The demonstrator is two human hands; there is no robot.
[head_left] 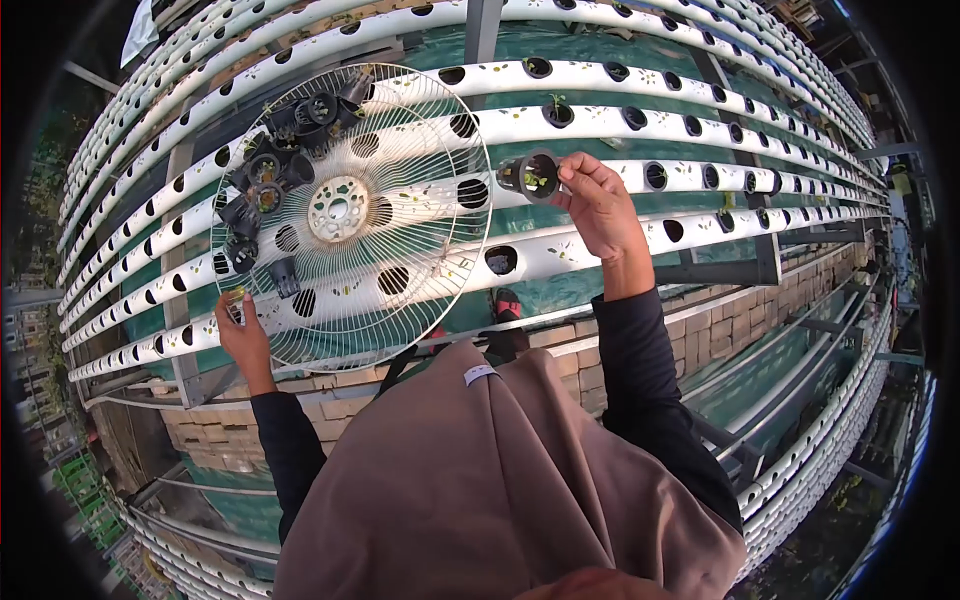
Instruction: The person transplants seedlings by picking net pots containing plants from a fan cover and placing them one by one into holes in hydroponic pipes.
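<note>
My right hand (600, 205) pinches the rim of a black net pot (540, 176), which is tilted so that a small green seedling shows inside. It is above the white pipes, just right of a round wire fan guard (338, 209). At the guard's lower left edge is my left hand (242, 335), thumb and fingers drawn together by a small yellowish bit (237, 293). Whether they grip that bit or the wire rim is unclear. Several black net pots (265, 170) are piled on the guard's left side, and a single pot (285, 277) lies nearer my left hand.
Rows of white pipes (560, 247) with round holes run across the view, some holes holding potted seedlings (557, 110). A grey metal post (483, 30) rises at the back. Paving bricks (710, 325) and a green sheet (545, 297) lie below.
</note>
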